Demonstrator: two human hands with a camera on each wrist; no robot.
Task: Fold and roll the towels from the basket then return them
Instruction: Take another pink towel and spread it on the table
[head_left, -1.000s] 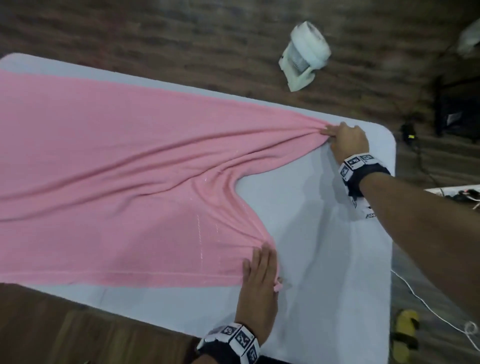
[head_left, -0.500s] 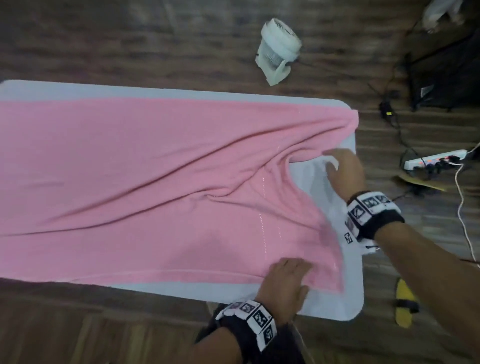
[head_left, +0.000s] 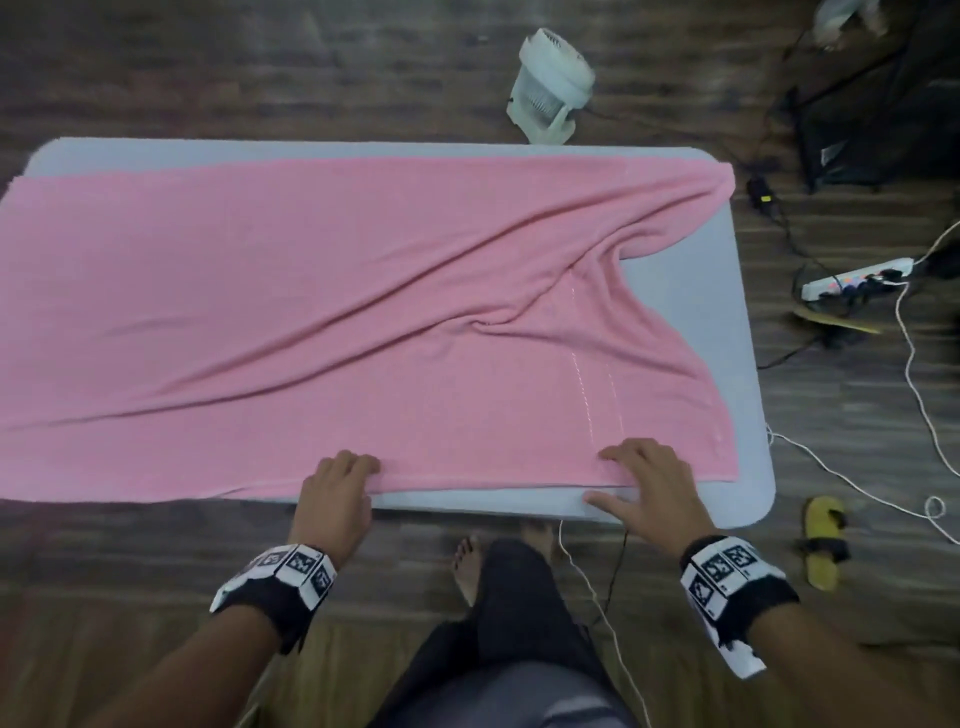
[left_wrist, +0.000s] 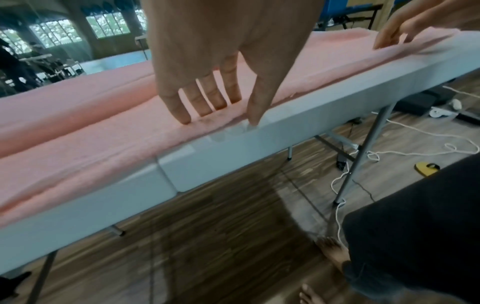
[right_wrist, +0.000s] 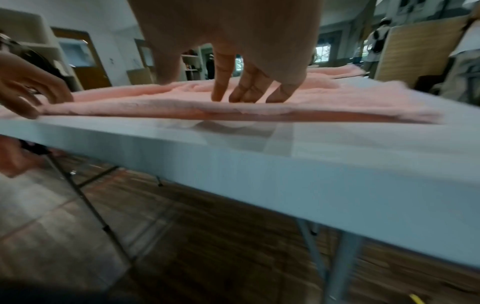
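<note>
A pink towel (head_left: 311, 312) lies spread over a white folding table (head_left: 727, 322), covering most of the tabletop from the left edge of the frame to near the right end. Its near hem runs along the table's lower edge in the head view, with a thin strip of bare table showing below it. Along the top, another bare strip shows between the towel and the far edge. At the right end a wedge of bare tabletop opens between the towel's upper right corner, which reaches the table's top right corner, and its lower right corner, which stops just short of the right edge.

The cloth is not flat: long diagonal creases run from the lower left toward the upper right, gathering into a pucker right of centre. Two faint pale stitched lines cross it near the right end.

The left hand (head_left: 335, 491) rests on the near hem at lower centre, fingers (left_wrist: 179, 107) extended down onto the cloth and thumb at the table's edge; it presses rather than grips. The right hand (head_left: 649, 480) sits on the same hem further right, fingertips (right_wrist: 221, 90) straight and touching the towel, thumb spread on the bare strip.

On the wooden floor beyond the table stands a small white fan (head_left: 550, 85); to the right lie a power strip (head_left: 857, 278), cables and a yellow sandal (head_left: 826, 540).
</note>
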